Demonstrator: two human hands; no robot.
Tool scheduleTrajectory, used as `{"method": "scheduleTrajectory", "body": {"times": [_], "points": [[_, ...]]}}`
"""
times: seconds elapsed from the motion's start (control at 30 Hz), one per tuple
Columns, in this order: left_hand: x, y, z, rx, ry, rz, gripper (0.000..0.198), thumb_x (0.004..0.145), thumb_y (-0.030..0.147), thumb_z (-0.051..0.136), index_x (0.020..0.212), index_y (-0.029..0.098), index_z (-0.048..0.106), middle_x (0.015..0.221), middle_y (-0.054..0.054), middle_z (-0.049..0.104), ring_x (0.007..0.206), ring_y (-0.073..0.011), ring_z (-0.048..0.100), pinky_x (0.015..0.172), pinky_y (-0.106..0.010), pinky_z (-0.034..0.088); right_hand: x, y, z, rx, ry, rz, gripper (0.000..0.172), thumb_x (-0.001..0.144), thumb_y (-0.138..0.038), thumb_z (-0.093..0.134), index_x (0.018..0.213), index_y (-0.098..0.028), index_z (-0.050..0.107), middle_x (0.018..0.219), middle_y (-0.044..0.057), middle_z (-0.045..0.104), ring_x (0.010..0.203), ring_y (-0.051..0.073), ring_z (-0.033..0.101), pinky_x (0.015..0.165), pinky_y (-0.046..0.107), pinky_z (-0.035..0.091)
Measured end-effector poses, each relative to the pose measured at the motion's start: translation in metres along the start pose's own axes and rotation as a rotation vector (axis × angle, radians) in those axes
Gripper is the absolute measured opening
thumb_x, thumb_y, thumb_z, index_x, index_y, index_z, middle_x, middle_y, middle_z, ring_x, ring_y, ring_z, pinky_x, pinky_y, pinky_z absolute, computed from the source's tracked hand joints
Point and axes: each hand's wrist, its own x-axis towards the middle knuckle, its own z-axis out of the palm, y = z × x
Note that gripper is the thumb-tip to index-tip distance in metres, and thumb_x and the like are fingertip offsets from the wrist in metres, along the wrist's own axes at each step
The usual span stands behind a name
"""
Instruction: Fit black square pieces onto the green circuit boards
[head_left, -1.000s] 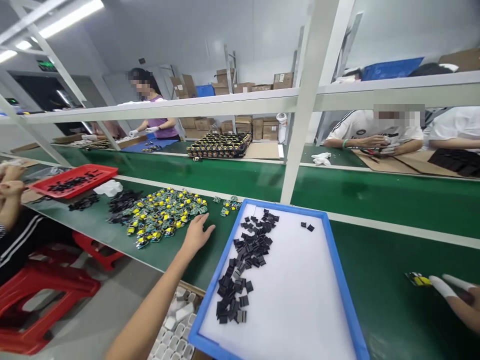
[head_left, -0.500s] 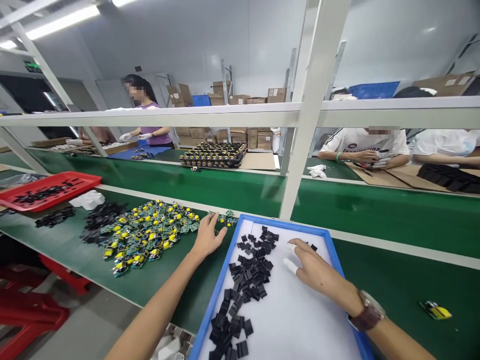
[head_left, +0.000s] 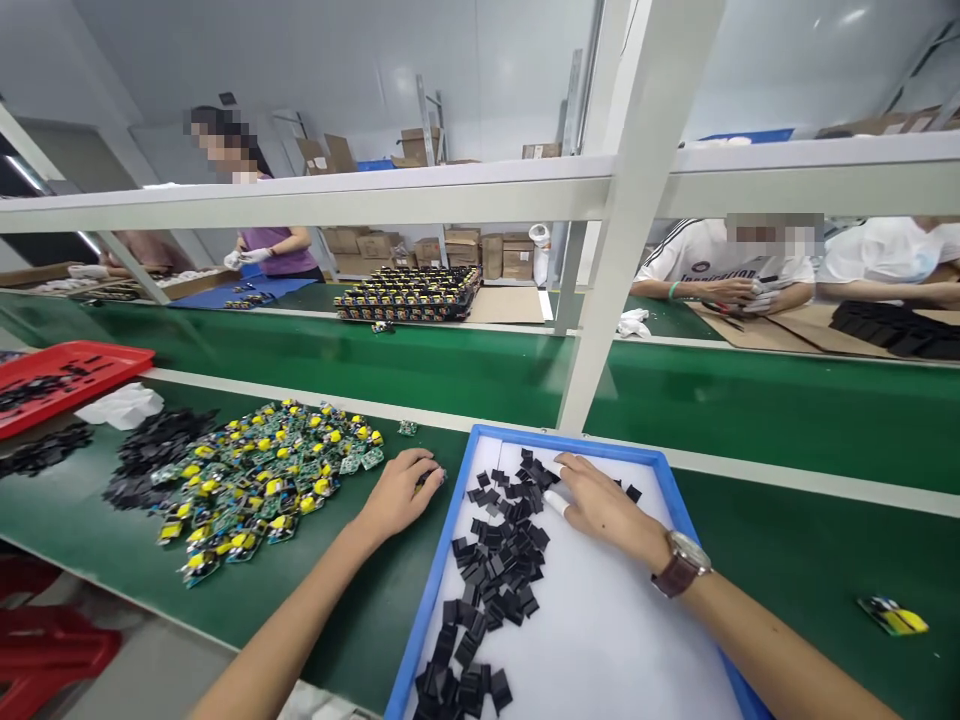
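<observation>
My left hand point(head_left: 405, 492) is low over the green bench with its fingers curled round a small circuit board, mostly hidden under them. Left of it spreads a heap of green circuit boards with yellow parts point(head_left: 262, 470). One loose board point(head_left: 407, 428) lies just beyond my fingers. White covers sit on fingertips of my right hand point(head_left: 600, 508), which is over the blue-rimmed tray point(head_left: 660, 490). Its thumb and index finger are apart, at the edge of a pile of small black plastic pieces point(head_left: 502, 550). I see nothing held there.
A red tray point(head_left: 127, 358) with black pieces, a white crumpled bag point(head_left: 120, 405) and a black heap point(head_left: 154, 455) are at left. One board point(head_left: 892, 615) lies at right. A white post point(head_left: 600, 300) rises behind the tray. Co-workers sit and stand across the bench.
My left hand has drawn nearer and closed; several boards beside it are gone from the bench. My right hand has moved left to the black pieces. The view has shifted slightly.
</observation>
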Motion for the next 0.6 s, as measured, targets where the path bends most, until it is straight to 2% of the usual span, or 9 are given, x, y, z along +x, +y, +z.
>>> {"method": "scheduleTrajectory", "body": {"times": [0.07, 0.17, 0.23, 0.33, 0.4, 0.47, 0.6], "points": [[-0.030, 0.002, -0.009, 0.001, 0.016, -0.008, 0.027, 0.103, 0.037, 0.050, 0.105, 0.024, 0.074, 0.125, -0.008, 0.070, 0.123, -0.0269, 0.064, 0.105, -0.046, 0.052, 0.000, 0.005, 0.000, 0.029, -0.001, -0.007, 0.035, 0.076, 0.001, 0.055, 0.102, -0.014, 0.072, 0.130, 0.017, 0.066, 0.125, 0.033, 0.060, 0.111, 0.047, 0.047], [-0.062, 0.008, -0.023, 0.014, 0.099, -0.037, 0.029, 0.102, 0.040, 0.052, 0.122, 0.029, 0.069, 0.139, -0.008, 0.064, 0.132, -0.0272, 0.058, 0.110, -0.045, 0.049, 0.005, 0.011, -0.002, 0.072, 0.028, -0.004, 0.048, 0.072, 0.007, 0.047, 0.104, -0.015, 0.074, 0.121, 0.014, 0.071, 0.118, 0.030, 0.065, 0.107, 0.044, 0.050], [-0.077, 0.012, -0.031, 0.031, 0.211, -0.075, 0.036, 0.101, 0.042, 0.053, 0.131, 0.026, 0.064, 0.140, -0.012, 0.062, 0.132, -0.0292, 0.057, 0.111, -0.048, 0.047, 0.008, 0.015, -0.004, 0.096, 0.069, 0.002, 0.046, 0.079, 0.005, 0.045, 0.107, -0.017, 0.075, 0.115, 0.012, 0.074, 0.111, 0.028, 0.068, 0.103, 0.043, 0.052], [-0.096, 0.018, -0.035, 0.045, 0.331, -0.111, 0.037, 0.096, 0.047, 0.060, 0.123, 0.023, 0.067, 0.120, -0.013, 0.070, 0.113, -0.0302, 0.067, 0.102, -0.047, 0.053, 0.003, 0.014, -0.011, 0.111, 0.146, 0.006, 0.037, 0.089, -0.003, 0.047, 0.109, -0.017, 0.075, 0.109, 0.012, 0.074, 0.102, 0.029, 0.069, 0.094, 0.044, 0.055], [-0.104, 0.019, -0.032, 0.027, 0.332, -0.135, 0.036, 0.091, 0.050, 0.064, 0.116, 0.025, 0.071, 0.111, -0.011, 0.073, 0.101, -0.0298, 0.071, 0.089, -0.042, 0.058, -0.011, 0.008, -0.016, 0.108, 0.172, -0.009, 0.032, 0.092, -0.006, 0.049, 0.107, -0.017, 0.075, 0.108, 0.013, 0.072, 0.096, 0.027, 0.069, 0.089, 0.043, 0.056], [-0.107, 0.019, -0.025, -0.014, 0.310, -0.162, 0.035, 0.089, 0.053, 0.063, 0.110, 0.027, 0.074, 0.106, -0.010, 0.076, 0.097, -0.0309, 0.072, 0.083, -0.040, 0.060, -0.034, -0.002, -0.020, 0.106, 0.138, -0.059, 0.028, 0.092, -0.006, 0.051, 0.102, -0.018, 0.075, 0.109, 0.011, 0.071, 0.092, 0.024, 0.069, 0.086, 0.038, 0.056], [-0.106, 0.023, -0.019, -0.131, 0.327, -0.237, 0.031, 0.088, 0.052, 0.060, 0.093, 0.025, 0.074, 0.093, -0.008, 0.079, 0.091, -0.0310, 0.073, 0.088, -0.044, 0.058, -0.089, -0.024, -0.026, 0.097, -0.009, -0.154, 0.030, 0.091, -0.002, 0.051, 0.088, -0.021, 0.074, 0.111, 0.007, 0.073, 0.099, 0.022, 0.068, 0.091, 0.034, 0.056]]}}
